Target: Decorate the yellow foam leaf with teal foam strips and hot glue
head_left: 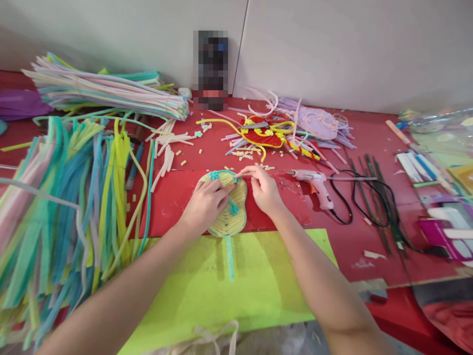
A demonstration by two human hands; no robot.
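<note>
A yellow hand fan (221, 223) made of pipe cleaners has a teal rim and a teal stick handle (229, 256) that points towards me. My left hand (207, 204) lies over its left side, fingers bent and pressed on it. At the upper right rim, the fingertips of my right hand (264, 190) close together on a small teal flower (237, 180), and my left fingertips reach beside it. Another teal flower (214, 175) sits at the top of the fan, and a further one (233, 209) lies lower on its face. My left fingers hide part of the fan.
Loose pipe cleaners (66, 207) hang in bunches at left, with a bundle (111, 93) behind them. A pink glue gun (314, 187) with a black cord lies at right. Scissors (254, 126) rest on a red and yellow piece (264, 138). A blurred-out upright device (211, 69) leans on the wall.
</note>
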